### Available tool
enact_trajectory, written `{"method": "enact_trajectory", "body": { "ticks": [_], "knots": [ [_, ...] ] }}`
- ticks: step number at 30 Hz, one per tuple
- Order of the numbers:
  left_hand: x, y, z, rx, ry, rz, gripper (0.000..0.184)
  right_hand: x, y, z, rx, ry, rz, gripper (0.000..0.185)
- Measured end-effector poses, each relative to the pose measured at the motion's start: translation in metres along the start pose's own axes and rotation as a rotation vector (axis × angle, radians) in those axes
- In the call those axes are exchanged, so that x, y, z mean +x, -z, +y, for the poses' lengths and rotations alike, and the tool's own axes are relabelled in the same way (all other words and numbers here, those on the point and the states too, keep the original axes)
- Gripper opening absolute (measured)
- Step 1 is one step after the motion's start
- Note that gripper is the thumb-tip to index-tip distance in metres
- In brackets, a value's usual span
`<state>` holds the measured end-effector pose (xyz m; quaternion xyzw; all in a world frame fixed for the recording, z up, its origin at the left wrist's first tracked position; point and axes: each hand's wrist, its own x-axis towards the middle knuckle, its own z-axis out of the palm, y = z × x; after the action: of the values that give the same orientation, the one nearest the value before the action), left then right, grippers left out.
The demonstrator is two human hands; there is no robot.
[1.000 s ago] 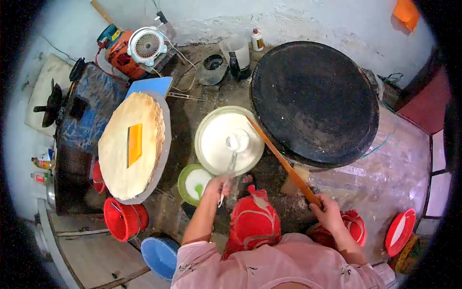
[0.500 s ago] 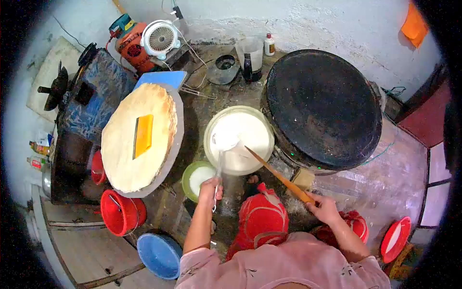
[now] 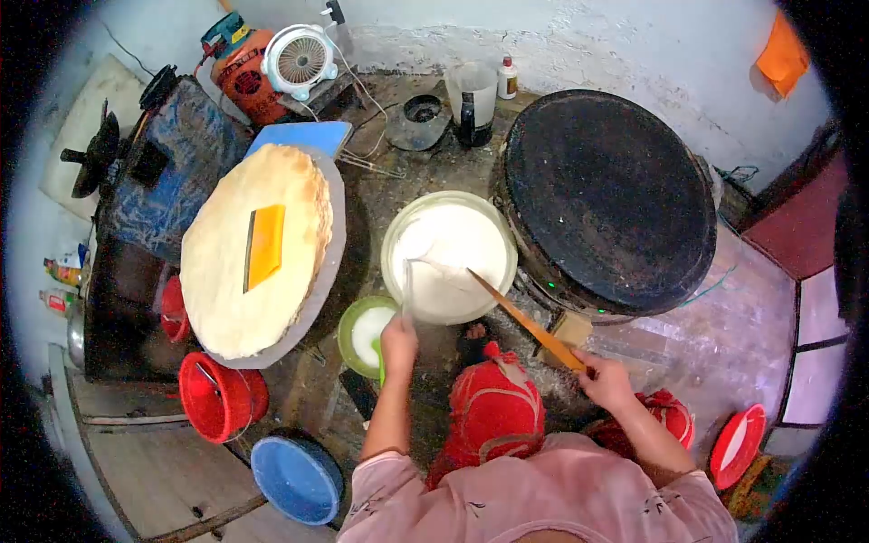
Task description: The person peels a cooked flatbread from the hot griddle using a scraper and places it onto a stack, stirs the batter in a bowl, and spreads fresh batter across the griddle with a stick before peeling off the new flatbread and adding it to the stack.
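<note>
My left hand [image 3: 398, 344] is closed round the handle of a ladle [image 3: 408, 288], whose scoop is sunk in white batter [image 3: 457, 231] and mostly hidden. The batter fills a large pale tub [image 3: 391, 281] in front of me. With my right hand [image 3: 605, 380] I grip the broad end of a long wooden spatula [image 3: 534, 328]. Its narrow tip touches the batter near the ladle. Close beside my left hand stands a small green bowl [image 3: 346, 342] of white contents, with a green handle [image 3: 377, 357] leaning out of it.
A round black griddle [image 3: 606, 199] stands right of the tub. At left, a stack of thin pancakes [image 3: 217, 244] carries a yellow scraper [image 3: 265, 249]. A red bucket [image 3: 217, 403] and blue basin [image 3: 294, 480] sit lower left. Behind are a fan [image 3: 300, 61] and a jug [image 3: 480, 86].
The ladle's scoop, visible half a second ago, has sunk into the batter. My left hand has risen slightly toward the tub. The spatula has barely moved, and the view has shifted a little.
</note>
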<state>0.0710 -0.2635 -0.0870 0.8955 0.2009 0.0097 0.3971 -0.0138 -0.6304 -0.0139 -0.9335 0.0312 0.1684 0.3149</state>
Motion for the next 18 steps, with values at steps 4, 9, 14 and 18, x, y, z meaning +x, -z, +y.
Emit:
{"method": "enact_trajectory", "body": {
  "ticks": [4,9,14,18],
  "knots": [
    [-0.002,0.003,-0.010,-0.007,0.074,0.022,0.030,0.018,-0.006,-0.027,-0.121,-0.026,-0.074,0.040],
    [-0.005,-0.008,-0.037,-0.129,0.088,0.026,0.025,0.036,-0.030,-0.016,-0.124,-0.067,-0.100,0.040],
    [-0.008,-0.010,-0.040,-0.194,-0.013,0.064,0.023,0.053,-0.052,-0.003,0.067,-0.027,-0.054,0.038],
    [-0.005,-0.022,-0.055,-0.173,0.025,0.089,0.024,0.065,-0.062,-0.010,0.023,-0.009,-0.017,0.037]
  ]
}}
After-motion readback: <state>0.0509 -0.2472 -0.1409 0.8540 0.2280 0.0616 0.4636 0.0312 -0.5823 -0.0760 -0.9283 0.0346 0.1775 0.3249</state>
